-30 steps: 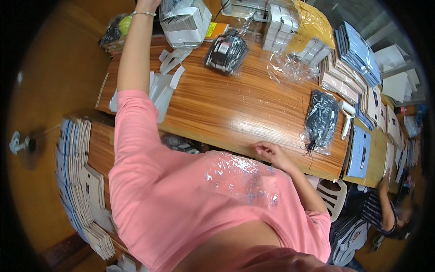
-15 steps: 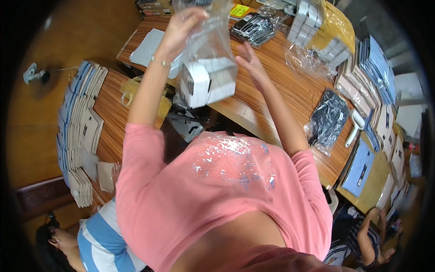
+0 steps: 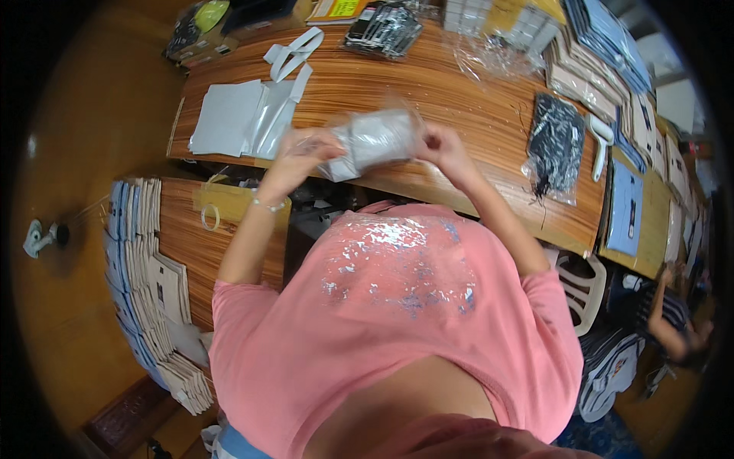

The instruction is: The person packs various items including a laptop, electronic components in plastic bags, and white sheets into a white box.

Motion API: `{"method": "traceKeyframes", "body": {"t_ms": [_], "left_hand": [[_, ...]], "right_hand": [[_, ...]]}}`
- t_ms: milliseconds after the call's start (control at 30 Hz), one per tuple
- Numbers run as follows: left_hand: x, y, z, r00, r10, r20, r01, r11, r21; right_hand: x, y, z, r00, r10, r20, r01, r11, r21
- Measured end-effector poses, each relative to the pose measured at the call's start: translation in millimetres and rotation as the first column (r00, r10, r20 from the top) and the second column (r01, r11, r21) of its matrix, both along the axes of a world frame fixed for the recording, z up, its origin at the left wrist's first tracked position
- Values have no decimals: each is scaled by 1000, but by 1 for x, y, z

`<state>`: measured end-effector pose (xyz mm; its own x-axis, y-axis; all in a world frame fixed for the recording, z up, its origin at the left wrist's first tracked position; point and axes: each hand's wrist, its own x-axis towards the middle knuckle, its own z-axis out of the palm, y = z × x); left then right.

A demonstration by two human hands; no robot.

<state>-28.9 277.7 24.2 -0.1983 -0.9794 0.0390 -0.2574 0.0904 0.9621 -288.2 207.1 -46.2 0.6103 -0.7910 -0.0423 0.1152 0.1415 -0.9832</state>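
I hold a clear plastic bag with white boxes inside [image 3: 376, 139] between both hands, in front of my chest and over the near edge of the wooden table [image 3: 428, 99]. My left hand [image 3: 300, 155] grips the bag's left end. My right hand [image 3: 445, 145] pinches its right end. The bag is blurred, so its contents are hard to tell apart.
Flat grey bags [image 3: 243, 116] lie on the table's left part. A black bundle in plastic [image 3: 555, 145] lies to the right, with stacks of flat packages [image 3: 612, 46] behind it. Folded cartons [image 3: 149, 275] are stacked on a low bench at my left. Another person [image 3: 673, 321] sits at the right.
The bag has come down from raised height to chest level, and both hands now hold its ends. One second ago my left arm reached far across the table.
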Motion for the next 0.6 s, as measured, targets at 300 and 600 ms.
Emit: {"method": "traceKeyframes", "body": {"t_ms": [300,600], "left_hand": [[-68,-20,-19,943,23,333,93,940,-327],[20,-5,-70,883,235,407,-47,906,-420]], "right_hand": [[57,33,-23,986,-163,-14,152,946,-286],[81,14,10,884,-217,-415,-104,773,-626]]}}
